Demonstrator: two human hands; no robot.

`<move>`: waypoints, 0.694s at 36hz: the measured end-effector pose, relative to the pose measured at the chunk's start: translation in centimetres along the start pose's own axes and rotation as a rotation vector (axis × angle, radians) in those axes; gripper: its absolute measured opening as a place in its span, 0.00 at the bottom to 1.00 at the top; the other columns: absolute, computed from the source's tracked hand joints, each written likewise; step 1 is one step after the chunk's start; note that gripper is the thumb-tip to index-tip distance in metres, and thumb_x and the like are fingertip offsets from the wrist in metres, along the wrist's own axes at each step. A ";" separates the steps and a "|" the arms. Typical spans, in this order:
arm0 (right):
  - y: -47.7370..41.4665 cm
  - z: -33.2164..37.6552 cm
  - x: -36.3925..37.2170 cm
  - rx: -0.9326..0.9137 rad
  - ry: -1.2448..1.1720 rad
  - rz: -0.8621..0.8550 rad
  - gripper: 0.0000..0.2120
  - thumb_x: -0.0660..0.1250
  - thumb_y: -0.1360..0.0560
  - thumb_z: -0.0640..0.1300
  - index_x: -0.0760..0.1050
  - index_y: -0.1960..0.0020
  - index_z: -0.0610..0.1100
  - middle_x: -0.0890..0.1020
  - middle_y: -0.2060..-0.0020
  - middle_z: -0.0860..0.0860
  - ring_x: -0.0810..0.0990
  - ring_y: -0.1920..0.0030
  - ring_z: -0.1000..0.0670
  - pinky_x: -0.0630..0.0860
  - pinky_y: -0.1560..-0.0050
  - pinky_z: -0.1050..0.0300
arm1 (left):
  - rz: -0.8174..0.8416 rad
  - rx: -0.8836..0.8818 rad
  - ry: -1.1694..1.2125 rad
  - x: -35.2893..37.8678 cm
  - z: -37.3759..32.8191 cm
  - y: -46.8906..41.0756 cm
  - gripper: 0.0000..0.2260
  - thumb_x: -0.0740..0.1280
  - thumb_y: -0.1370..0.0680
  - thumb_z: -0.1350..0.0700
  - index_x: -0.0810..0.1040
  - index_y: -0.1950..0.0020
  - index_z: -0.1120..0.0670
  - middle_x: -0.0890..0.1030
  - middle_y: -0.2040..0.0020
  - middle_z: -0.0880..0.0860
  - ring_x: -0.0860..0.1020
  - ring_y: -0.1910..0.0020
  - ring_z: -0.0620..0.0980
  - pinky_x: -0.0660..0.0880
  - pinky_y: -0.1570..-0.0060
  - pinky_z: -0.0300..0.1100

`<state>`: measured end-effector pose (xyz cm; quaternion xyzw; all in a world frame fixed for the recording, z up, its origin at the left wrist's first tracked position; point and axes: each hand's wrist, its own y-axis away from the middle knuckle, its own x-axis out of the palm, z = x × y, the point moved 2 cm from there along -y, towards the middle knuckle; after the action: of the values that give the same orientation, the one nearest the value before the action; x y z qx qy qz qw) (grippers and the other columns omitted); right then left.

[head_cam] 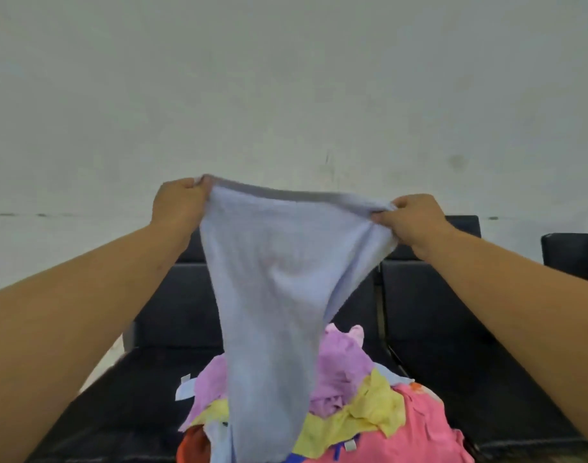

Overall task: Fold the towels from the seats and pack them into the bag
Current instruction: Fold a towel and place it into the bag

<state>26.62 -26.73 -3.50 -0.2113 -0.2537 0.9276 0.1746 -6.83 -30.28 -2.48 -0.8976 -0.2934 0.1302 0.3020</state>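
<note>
A pale blue towel (pixel 272 289) hangs lifted in front of me, stretched along its top edge. My left hand (pixel 179 203) pinches its upper left corner and my right hand (pixel 411 218) pinches the upper right corner. The towel's lower end trails down into a heap of towels on the black seat (pixel 145 389). In the heap lie a purple towel (pixel 339 365), a yellow towel (pixel 362 416), a pink towel (pixel 419 436) and an orange one (pixel 194 444). No bag is in view.
A row of black padded seats stands against a pale wall (pixel 286 78). A second seat (pixel 446 329) lies to the right and the back of a third (pixel 573 255) shows at the far right.
</note>
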 end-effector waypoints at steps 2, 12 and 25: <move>0.1 0.1 -0.4 0.042 -0.127 0.017 0.09 0.77 0.28 0.40 0.78 0.61 0.38 0.82 0.56 0.37 0.81 0.55 0.39 0.79 0.52 0.45 | -0.034 -0.022 0.070 -0.6 0.5 0.1 0.14 0.63 0.18 0.46 0.70 0.63 0.46 0.72 0.62 0.45 0.71 0.62 0.45 0.69 0.57 0.39; 2.0 -3.1 -0.3 0.319 -0.664 0.315 0.15 0.70 0.23 0.38 0.78 0.38 0.35 0.84 0.43 0.43 0.84 0.44 0.47 0.81 0.42 0.54 | 0.042 -0.194 0.069 -1.3 4.1 1.0 0.09 0.68 0.20 0.51 0.80 0.51 0.57 0.81 0.52 0.55 0.78 0.51 0.55 0.76 0.48 0.49; 5.1 -7.9 6.0 0.519 -0.331 0.150 0.11 0.68 0.22 0.33 0.75 0.41 0.34 0.82 0.47 0.39 0.83 0.51 0.42 0.82 0.59 0.50 | 0.125 -0.398 -0.480 2.6 11.0 4.4 0.11 0.65 0.22 0.59 0.79 0.44 0.65 0.80 0.51 0.62 0.80 0.52 0.61 0.78 0.52 0.49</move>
<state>24.22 -25.17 -14.23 -0.0241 -0.0172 0.9935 0.1101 -7.29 -26.43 -14.01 -0.8990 -0.3202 0.2967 0.0339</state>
